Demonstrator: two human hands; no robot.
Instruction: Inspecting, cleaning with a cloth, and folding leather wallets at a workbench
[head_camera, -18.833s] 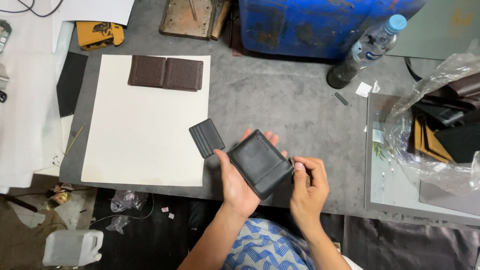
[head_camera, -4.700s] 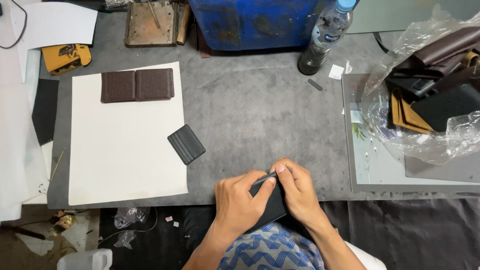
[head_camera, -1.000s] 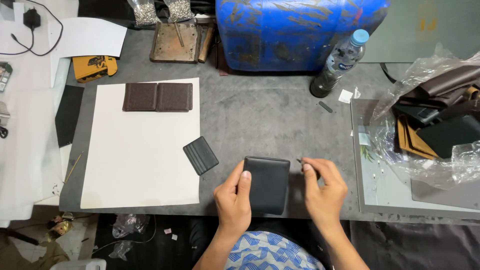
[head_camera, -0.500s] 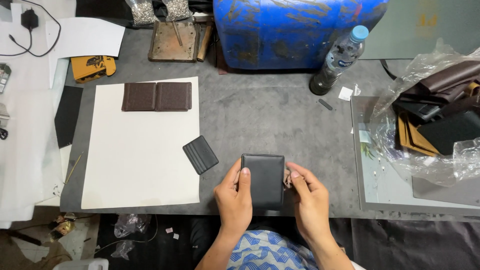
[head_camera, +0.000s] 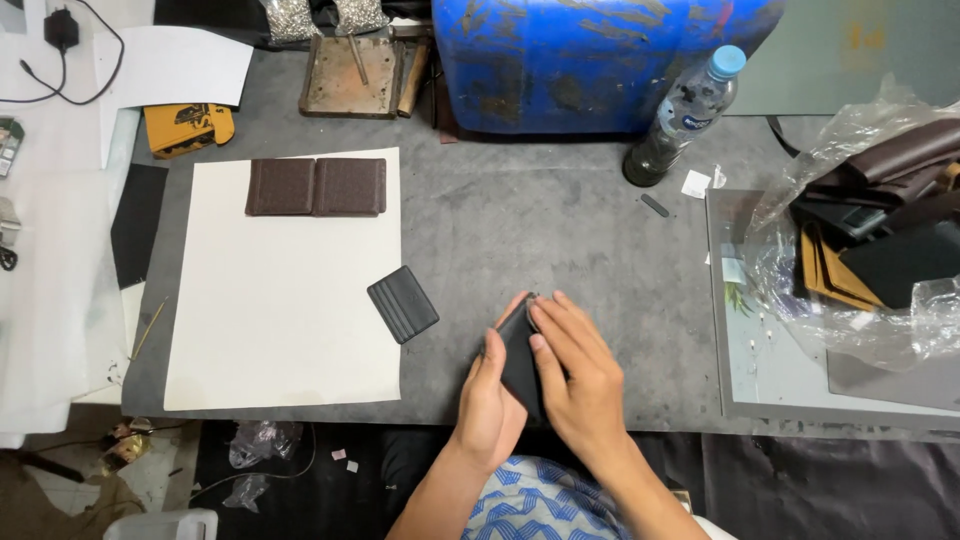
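While both hands press together at the near edge of the bench (head_camera: 560, 240), a black wallet (head_camera: 518, 362) stands between them, turned on edge so that only a narrow dark strip of it shows. The left hand (head_camera: 492, 405) grips the wallet from its left side, with the thumb laid up against the leather. The right hand (head_camera: 578, 375) covers the wallet's right side, fingers closed flat over it and reaching toward its upper corner.

Just left of the wallet lies a small black card holder (head_camera: 403, 304), tilted, half on a large white sheet (head_camera: 285, 300) and half on the grey surface. Farther left and up from the wallet, at the top of that sheet, a brown wallet (head_camera: 316, 187) lies opened flat. Well above the wallet stands a blue drum (head_camera: 580, 60), and up to the wallet's right a plastic bottle (head_camera: 683, 115) with a blue cap stands beside the drum. Far right of the wallet, a clear plastic bag (head_camera: 860, 260) holds dark and tan leather pieces. A yellow tool (head_camera: 187, 127) lies far up and left of the wallet, beyond the sheet.
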